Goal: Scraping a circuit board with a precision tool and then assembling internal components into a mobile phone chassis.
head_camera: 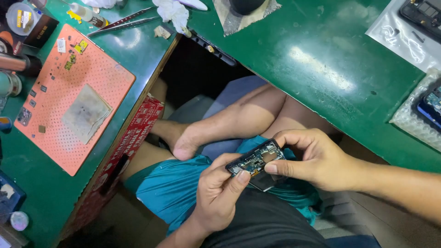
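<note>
Both my hands hold an opened phone point(255, 161) over my lap, its back off and the circuit board showing. My left hand point(216, 193) grips its lower left end, the thumb pressed on the board. At the right end, my right hand point(312, 158) pinches the frame between thumb and fingers. A dark flat part hangs just under the phone.
An orange perforated work mat point(69, 92) with small chips and a stained pad lies on the green table point(321, 59) at left. Tweezers point(121, 23) and a small bottle point(87, 14) sit behind it. Bubble-wrapped phones point(425, 110) rest at the right edge.
</note>
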